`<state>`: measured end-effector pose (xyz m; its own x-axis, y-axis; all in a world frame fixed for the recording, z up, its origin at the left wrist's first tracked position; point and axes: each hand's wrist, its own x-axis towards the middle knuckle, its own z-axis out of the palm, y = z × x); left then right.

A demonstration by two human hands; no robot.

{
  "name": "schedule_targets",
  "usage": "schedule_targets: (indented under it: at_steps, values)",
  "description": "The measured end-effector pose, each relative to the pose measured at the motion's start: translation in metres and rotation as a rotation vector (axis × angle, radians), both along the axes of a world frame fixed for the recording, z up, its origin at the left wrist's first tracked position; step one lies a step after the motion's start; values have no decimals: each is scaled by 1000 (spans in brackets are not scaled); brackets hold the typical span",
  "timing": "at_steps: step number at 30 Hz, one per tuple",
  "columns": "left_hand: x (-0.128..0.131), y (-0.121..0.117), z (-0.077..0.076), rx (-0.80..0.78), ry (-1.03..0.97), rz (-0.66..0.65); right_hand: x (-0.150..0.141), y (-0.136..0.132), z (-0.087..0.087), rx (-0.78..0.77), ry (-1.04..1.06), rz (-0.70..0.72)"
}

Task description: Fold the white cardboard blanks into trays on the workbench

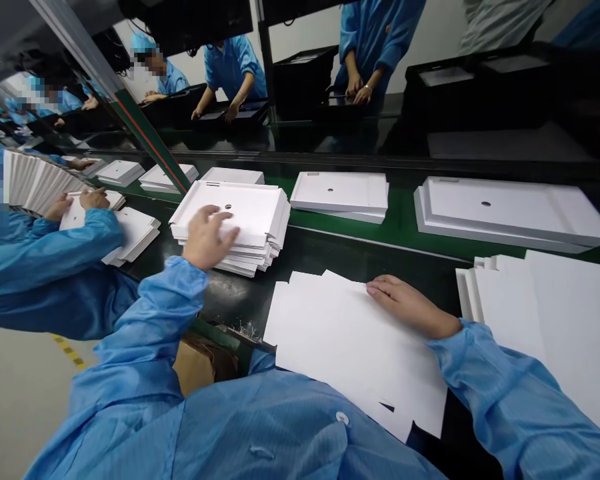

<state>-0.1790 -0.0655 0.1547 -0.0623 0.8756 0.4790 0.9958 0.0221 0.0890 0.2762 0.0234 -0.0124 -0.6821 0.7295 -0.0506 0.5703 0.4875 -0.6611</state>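
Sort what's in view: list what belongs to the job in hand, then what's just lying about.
Apparently in the job:
- stack of white trays, left grip at it
- white sheets, right grip at their far edge
- white trays on the green strip, likely

Apparently just lying about:
- pale scraps by the bench edge
- brown cardboard below

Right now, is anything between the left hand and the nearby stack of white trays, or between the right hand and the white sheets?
Nothing visible is. The left hand is over the tray stack; whether it touches is unclear. The right hand lies at the far edge of the white sheets.
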Motion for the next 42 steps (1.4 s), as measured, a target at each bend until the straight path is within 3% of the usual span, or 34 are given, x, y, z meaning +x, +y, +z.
schedule_targets:
  at_steps: [4, 7, 11, 15, 19, 26, 30, 33, 38, 42]
  values:
    - [79, -2, -36, -91, 36, -368, 3, 0, -5, 27, -49, 16]
    - [124, 10, -68, -361, 47, -639, 3, -2, -3, 80, -115, 26]
    - [164, 44, -103, -638, 2, -635, 2, -3, 7, 179, -256, 75]
    - [188, 77, -122, -781, 39, -611, -2, 0, 15, 202, -314, 103]
    - [191, 84, -129, -769, 87, -606, -7, 1, 18, 211, -319, 56]
    - [176, 73, -129, -593, 35, -610, -11, -6, 26, 174, -256, -3]
    - [168, 73, -117, -686, 41, -530, -7, -7, 32, 125, -265, -20]
    - [161, 73, -109, -765, 66, -492, -6, -10, 34, 187, -296, -31]
    - [158, 66, -106, -764, 205, -632, -14, -20, 37, 373, -380, 33]
    - [165, 49, -112, -694, 297, -692, -19, -32, 43, 418, -483, 136]
